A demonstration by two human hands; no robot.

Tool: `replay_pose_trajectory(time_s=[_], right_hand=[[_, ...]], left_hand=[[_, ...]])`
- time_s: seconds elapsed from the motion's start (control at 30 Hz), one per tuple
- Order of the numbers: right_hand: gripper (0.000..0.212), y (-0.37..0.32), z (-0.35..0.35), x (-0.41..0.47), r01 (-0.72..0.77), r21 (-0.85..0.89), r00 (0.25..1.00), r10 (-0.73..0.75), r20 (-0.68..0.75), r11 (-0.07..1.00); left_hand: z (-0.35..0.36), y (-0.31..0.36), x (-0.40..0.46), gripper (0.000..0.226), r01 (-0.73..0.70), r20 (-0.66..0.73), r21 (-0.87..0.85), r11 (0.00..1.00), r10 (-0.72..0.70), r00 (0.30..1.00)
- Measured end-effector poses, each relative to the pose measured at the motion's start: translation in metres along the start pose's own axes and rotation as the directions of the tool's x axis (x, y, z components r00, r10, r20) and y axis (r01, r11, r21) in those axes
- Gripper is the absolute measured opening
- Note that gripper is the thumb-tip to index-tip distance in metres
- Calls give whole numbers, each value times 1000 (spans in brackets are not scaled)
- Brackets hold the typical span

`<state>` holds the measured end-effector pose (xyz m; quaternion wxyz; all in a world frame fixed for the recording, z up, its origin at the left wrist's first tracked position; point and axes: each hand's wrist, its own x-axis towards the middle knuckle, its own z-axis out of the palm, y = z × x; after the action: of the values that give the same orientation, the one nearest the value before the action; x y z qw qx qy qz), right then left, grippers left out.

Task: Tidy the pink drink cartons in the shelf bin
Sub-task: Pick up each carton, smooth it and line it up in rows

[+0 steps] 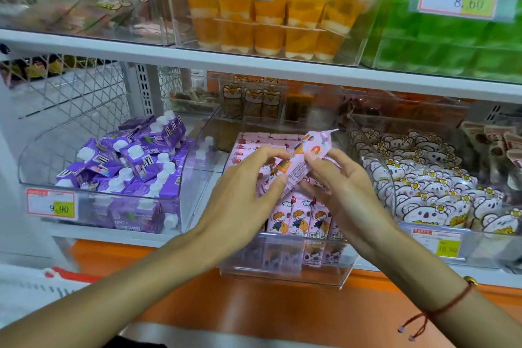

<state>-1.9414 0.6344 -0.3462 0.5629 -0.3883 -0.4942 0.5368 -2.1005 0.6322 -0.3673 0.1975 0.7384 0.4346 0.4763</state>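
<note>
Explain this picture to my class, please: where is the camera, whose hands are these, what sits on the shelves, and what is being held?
There is no machine here. One wide-angle camera sits on a person's head, looking forward and down, so the arms come in from the bottom edge. The left hand and right hand together hold one pink drink carton, tilted, above a clear bin where more pink cartons stand in rows. Beside it on the same shelf, to the left, is a bin of purple cartons with white caps; to the right, koala-faced packets. On the shelf above are orange jelly cups and green packs. Price tags hang on the bin fronts.
</note>
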Motion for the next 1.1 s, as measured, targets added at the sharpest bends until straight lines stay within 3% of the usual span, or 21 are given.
replay_pose_trajectory(time_s=[0.1, 0.2, 0.37, 0.47, 0.57, 0.73, 0.87, 1.1], right_hand=[[32, 0, 2, -1, 22, 4, 999, -21, -50, 1000], [34, -1, 4, -2, 34, -36, 997, -36, -62, 999], [27, -4, 1, -3, 38, -50, 999, -37, 11, 998], [23, -6, -3, -3, 35, -18, 994, -32, 105, 999], [28, -8, -5, -3, 58, -71, 995, -52, 80, 996], [29, -6, -1, -6, 181, -233, 982, -188, -8, 956], [31, -7, 2, -11, 348, -276, 937, -339, 81, 896], [29, -8, 1, -12, 431, -277, 902, -404, 152, 859]], left_hand=[[-1, 3, 1, 38, -98, -50, 112, 989, 104, 993], [-3, 3, 3, 41, -98, -105, 142, 985, 113, 988], [-3, 4, 2, 37, -44, -102, 93, 995, 54, 993], [-3, 7, 1, 32, -3, -63, -31, 1000, 1, 998], [-4, 7, 1, 28, 10, -25, -97, 995, -12, 1000], [-3, 5, 2, 33, -43, -54, 15, 999, 44, 998], [-4, 4, 3, 28, -102, -148, -20, 995, 98, 984], [-8, 3, 4, 39, -130, -171, -71, 989, 116, 979]])
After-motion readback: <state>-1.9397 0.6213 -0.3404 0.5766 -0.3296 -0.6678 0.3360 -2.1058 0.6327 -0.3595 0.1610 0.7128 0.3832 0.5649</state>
